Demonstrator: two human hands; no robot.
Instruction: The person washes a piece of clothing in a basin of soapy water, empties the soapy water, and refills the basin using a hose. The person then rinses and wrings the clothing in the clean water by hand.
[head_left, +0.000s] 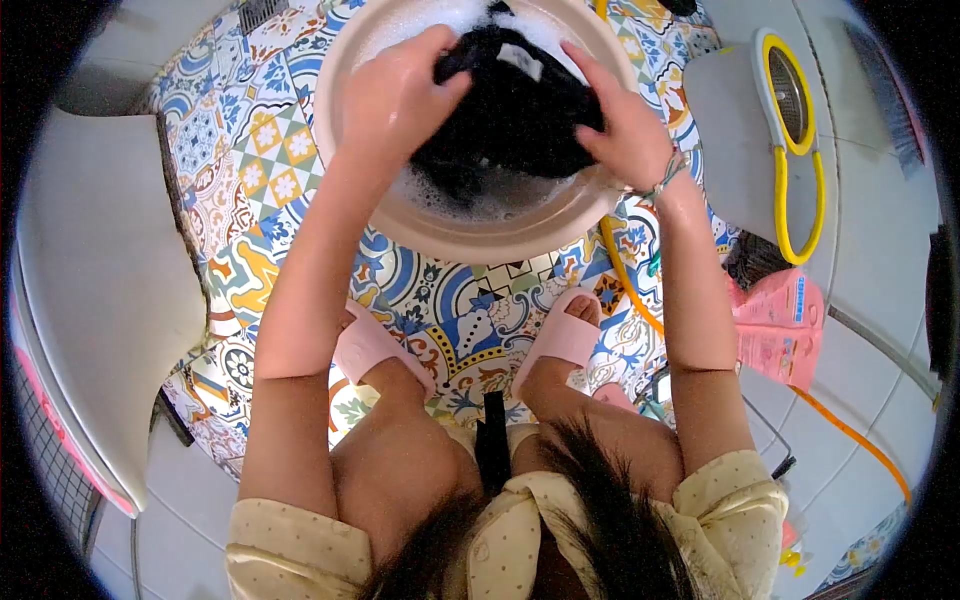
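Two bare, wet hands work above a round, pale beige plastic basin point(480, 245) standing on a floor of multicoloured patterned tiles point(455, 285). Between them, inside the basin, is a bunched piece of black, wet-looking fabric point(515, 125) with a small whitish label point(521, 61) near its top, its lower part meeting cloudy, foamy water point(500, 202). The left hand point(405, 92) grasps the fabric's upper left edge, thumb and curled fingers closed around a fold. The right hand point(632, 130), with a thin, greenish braided bracelet point(665, 178) at its wrist, is at the fabric's right edge; its thumb and index finger are spread apart there, while the other fingers are hidden, so I cannot tell whether they grip. White suds point(400, 22) line the far side of the basin. Below, the person's feet wear pale pink, open-toed slides point(562, 338), one on each side of the view's centre. To the right, a yellow-orange hose point(626, 277) runs along the floor past a crumpled pink plastic packet point(785, 335), and a pale grey bucket point(728, 150) with yellow-edged fittings stands beyond the right wrist.
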